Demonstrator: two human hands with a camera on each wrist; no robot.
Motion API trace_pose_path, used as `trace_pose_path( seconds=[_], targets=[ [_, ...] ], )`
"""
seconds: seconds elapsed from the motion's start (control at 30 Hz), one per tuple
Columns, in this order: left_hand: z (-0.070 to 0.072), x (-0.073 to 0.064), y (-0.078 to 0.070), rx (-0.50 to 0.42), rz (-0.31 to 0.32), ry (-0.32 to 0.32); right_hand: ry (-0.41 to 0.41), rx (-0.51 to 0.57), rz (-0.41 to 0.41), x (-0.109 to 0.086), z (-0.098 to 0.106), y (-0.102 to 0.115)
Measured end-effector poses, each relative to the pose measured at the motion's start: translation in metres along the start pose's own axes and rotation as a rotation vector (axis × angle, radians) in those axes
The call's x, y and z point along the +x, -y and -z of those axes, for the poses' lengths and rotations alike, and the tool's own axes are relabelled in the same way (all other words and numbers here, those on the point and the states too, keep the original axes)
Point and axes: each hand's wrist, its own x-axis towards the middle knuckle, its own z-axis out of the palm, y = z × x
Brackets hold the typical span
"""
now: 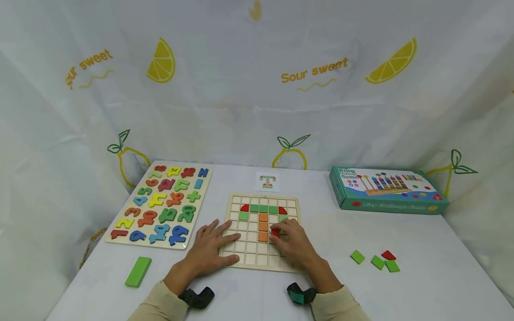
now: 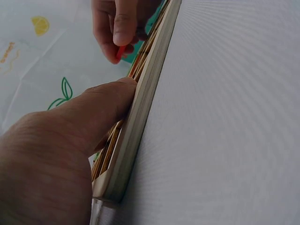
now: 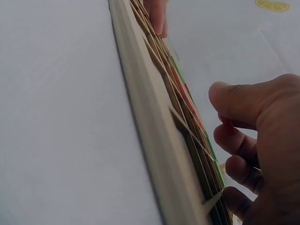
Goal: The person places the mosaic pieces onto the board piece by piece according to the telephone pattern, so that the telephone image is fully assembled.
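Observation:
A wooden grid board (image 1: 250,259) lies in the middle of the table, with red, green and orange tiles set in its upper and middle squares. My left hand (image 1: 210,247) rests on the board's left side, fingers spread and thumb along the near edge. Over the right half, my right hand (image 1: 295,243) pinches a red tile (image 1: 275,233) between thumb and fingers, beside the column of orange tiles (image 1: 263,226). In the right wrist view the red tile (image 3: 227,123) shows only as a sliver, mostly hidden by the fingertips. A pattern card (image 1: 267,182) lies behind the board.
Right of the board lie several loose green tiles (image 1: 357,257) and a red tile (image 1: 388,255). A number puzzle board (image 1: 192,227) stands at the left, a green block (image 1: 138,272) in front of it. At the back right is a game box (image 1: 395,206).

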Motion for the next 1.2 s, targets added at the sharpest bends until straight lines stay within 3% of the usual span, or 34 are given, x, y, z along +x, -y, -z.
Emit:
trace_pose_path(
  seconds=[0.23,0.67,0.9,1.2],
  targets=[
    [0.002,0.000,-0.002,-0.010,-0.002,-0.004,0.017,-0.069,0.004,-0.002,-0.004,-0.003],
    [0.001,0.000,-0.001,-0.012,-0.006,-0.007,0.062,-0.094,-0.087,-0.001,0.000,0.004],
    [-0.001,0.001,-0.003,-0.019,-0.008,-0.005,-0.007,-0.057,-0.165,-0.004,0.045,0.013],
    [0.000,0.000,-0.002,-0.005,0.000,-0.001,-0.123,-0.191,-0.115,-0.025,0.110,0.011]
  ],
)
